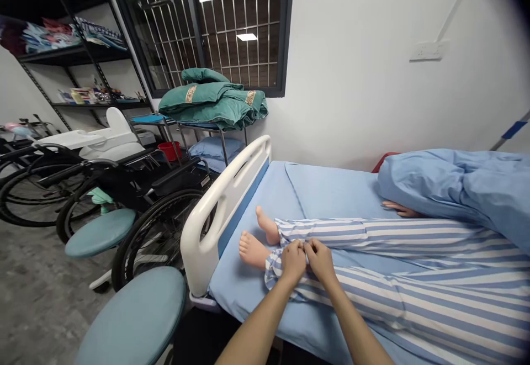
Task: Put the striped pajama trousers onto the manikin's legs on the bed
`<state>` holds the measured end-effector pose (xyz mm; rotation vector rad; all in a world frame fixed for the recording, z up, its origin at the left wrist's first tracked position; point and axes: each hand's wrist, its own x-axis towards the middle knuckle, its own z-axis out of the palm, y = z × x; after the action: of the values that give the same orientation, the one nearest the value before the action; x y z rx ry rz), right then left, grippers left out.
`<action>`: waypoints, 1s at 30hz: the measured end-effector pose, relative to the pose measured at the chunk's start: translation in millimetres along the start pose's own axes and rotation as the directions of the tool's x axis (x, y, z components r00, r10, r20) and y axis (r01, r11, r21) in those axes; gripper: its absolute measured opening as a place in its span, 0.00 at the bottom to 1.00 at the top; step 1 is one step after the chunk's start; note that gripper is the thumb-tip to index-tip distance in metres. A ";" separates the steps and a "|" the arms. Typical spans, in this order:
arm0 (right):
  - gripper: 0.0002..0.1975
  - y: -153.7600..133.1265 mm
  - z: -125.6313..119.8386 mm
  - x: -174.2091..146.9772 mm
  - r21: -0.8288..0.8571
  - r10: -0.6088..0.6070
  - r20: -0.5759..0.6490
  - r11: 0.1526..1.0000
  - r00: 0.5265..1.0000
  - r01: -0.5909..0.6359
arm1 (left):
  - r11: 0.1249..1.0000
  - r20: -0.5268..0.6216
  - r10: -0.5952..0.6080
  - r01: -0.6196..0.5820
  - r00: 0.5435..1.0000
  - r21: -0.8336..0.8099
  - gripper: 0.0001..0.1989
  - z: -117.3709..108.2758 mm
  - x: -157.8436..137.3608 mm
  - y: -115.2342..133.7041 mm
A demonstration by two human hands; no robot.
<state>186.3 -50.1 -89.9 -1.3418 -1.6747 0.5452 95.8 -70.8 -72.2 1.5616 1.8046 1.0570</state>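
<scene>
On the bed lies a figure with smooth, manikin-like feet [253, 249] in blue-and-white striped pajama trousers [385, 299]. My left hand [293, 259] is closed on the lower part of the nearer trouser leg, just above the ankle. Right beside it, my right hand [319, 260] has its fingers curled together on the same cloth, nearly touching the left. The fabric is bunched around the nearer ankle. Part of the figure's hand [399, 209] shows from under a blue quilt [451, 188], which hides the upper body.
A white bed footboard [227, 199] rises beyond the feet. Left of it stand a wheelchair [161, 227] and two round stools [134, 315]. Green folded bedding [215, 100] is stacked on a rack below the barred window. A light-blue sheet [331, 185] covers the mattress.
</scene>
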 end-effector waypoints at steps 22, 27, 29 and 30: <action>0.15 0.9 -26.9 7.2 0.248 0.116 -0.040 0.963 0.992 -0.102 | 0.976 -0.020 0.001 0.003 1.000 0.218 0.11 14.2 4.5 -4.0; 0.15 11.5 -20.7 4.9 0.253 0.167 -0.034 0.955 0.985 -0.153 | 0.999 0.010 0.016 -0.016 1.000 0.043 0.11 10.6 8.8 -3.9; 0.15 14.6 -19.7 6.0 0.268 0.177 -0.028 0.949 0.984 -0.163 | 0.999 0.018 0.031 -0.031 0.999 0.021 0.11 9.8 11.7 -0.5; 0.15 15.6 -19.9 6.7 0.275 0.176 -0.026 0.948 0.984 -0.163 | 0.999 0.020 0.040 -0.040 0.999 0.009 0.10 10.4 12.8 2.3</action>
<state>211.4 -42.6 -89.7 -1.2906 -1.3926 0.8053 103.0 -56.1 -74.8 1.6146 1.7750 1.0493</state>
